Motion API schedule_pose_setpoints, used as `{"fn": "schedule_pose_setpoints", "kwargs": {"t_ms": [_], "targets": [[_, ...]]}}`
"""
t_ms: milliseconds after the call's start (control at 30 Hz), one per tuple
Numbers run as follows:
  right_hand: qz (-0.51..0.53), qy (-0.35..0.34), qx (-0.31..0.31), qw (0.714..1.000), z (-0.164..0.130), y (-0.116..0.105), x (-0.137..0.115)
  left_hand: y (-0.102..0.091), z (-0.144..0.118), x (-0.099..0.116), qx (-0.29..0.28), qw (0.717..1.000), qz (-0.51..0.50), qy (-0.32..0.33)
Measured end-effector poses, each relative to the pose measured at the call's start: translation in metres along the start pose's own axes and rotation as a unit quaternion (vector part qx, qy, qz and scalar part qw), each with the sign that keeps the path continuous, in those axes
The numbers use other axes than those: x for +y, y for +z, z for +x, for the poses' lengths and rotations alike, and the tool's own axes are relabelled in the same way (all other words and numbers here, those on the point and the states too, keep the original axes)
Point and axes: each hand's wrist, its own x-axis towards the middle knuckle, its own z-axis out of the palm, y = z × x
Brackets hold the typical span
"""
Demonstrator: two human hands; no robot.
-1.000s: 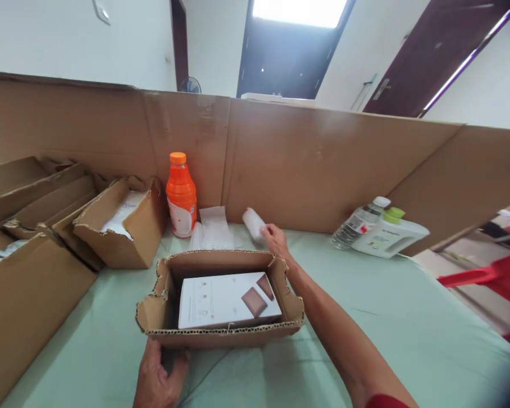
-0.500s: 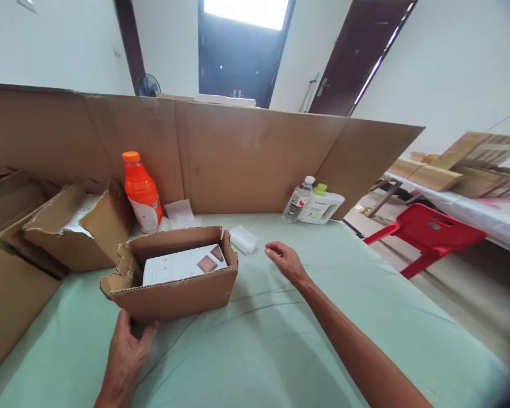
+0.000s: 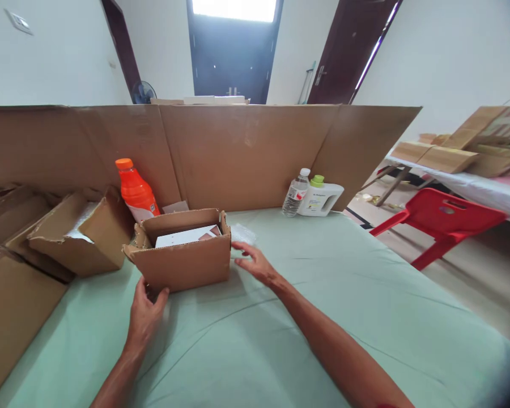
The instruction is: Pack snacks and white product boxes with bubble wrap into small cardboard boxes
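An open-topped cardboard box (image 3: 191,265) with torn edges stands on the green cloth, and a white printed carton (image 3: 181,237) lies inside it. My left hand (image 3: 148,310) grips the box's lower left corner, its thumb at the front and its fingers partly hidden behind the corner. At the right end, my right hand (image 3: 257,264) has its fingers stretched out and apart, the fingertips at the box's side; whether they touch it I cannot tell. A piece of clear bubble wrap (image 3: 243,233) lies behind the box's right end.
An orange bottle (image 3: 136,191) stands behind the box. More cardboard boxes (image 3: 74,249) sit at left. A water bottle (image 3: 296,194) and a white jug (image 3: 321,199) stand before the cardboard partition (image 3: 246,153). A red chair (image 3: 450,218) is off the table's right side.
The cardboard box has moved away from me, with my left hand staying at its corner. My right hand has come left to the box's right end, and the view has shifted slightly.
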Motion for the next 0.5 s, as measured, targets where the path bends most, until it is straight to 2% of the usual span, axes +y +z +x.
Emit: {"fn": "schedule_pose_setpoints", "kwargs": {"t_ms": [100,200,267,333,400,500], "targets": [[-0.059,0.030,0.073,0.995,0.024,-0.021,0.014,-0.010,-0.015,-0.014,-0.002,1.000,0.001,-0.019],[-0.124,0.069,0.117,0.983,0.037,-0.025,0.024,-0.029,-0.046,-0.027,-0.009,0.998,0.057,-0.039],[-0.153,0.070,0.124,0.978,0.032,-0.022,0.025,-0.040,-0.067,-0.032,-0.009,0.996,0.078,-0.037],[-0.171,0.055,0.127,0.976,0.014,-0.023,0.020,-0.049,-0.085,-0.032,0.002,0.996,0.091,-0.026],[-0.178,0.021,0.093,0.979,-0.018,-0.032,0.011,-0.056,-0.100,-0.026,0.008,0.995,0.098,-0.011],[-0.126,-0.040,-0.090,0.987,-0.076,-0.057,-0.008,-0.063,-0.116,-0.010,-0.003,0.994,0.110,0.009]]}}
